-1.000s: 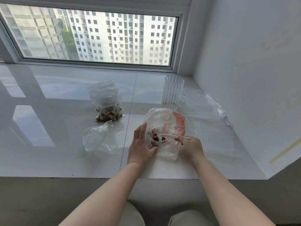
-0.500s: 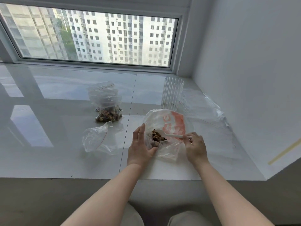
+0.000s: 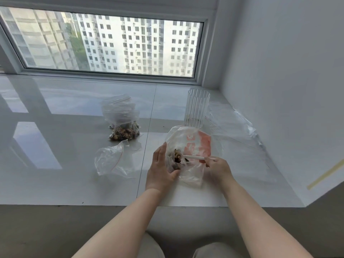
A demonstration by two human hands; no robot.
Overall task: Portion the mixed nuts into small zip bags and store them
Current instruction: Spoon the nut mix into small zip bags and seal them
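a high-rise flat (tiled window ledge [image 3: 74,164], towers [image 3: 141,43] outside).

Glossy white sill [image 3: 74,108] carries: nut bags [image 3: 123,127], empty bag [image 3: 111,161], printed bag [image 3: 193,146], ribbed cup [image 3: 196,108], clear film [image 3: 232,123], possibly bag.

You face a wide window [image 3: 111,41] set low in the far wall, with a white frame [image 3: 200,53] along its right side and sill edge. Through the glass you see tall white apartment blocks with rows of small windows, and a strip of green trees between the towers at left. Daylight enters here and throws bright rectangular reflections on the glossy white ledge [image 3: 55,146] that spans the scene below the window. A thin seam runs near to far through the ledge, about centre. At right, a plain white wall [image 3: 288,81] meets the ledge; a pale yellowish strip [image 3: 325,174] lies at its near end. A grey surface [image 3: 46,229] lies nearest you, below the ledge.
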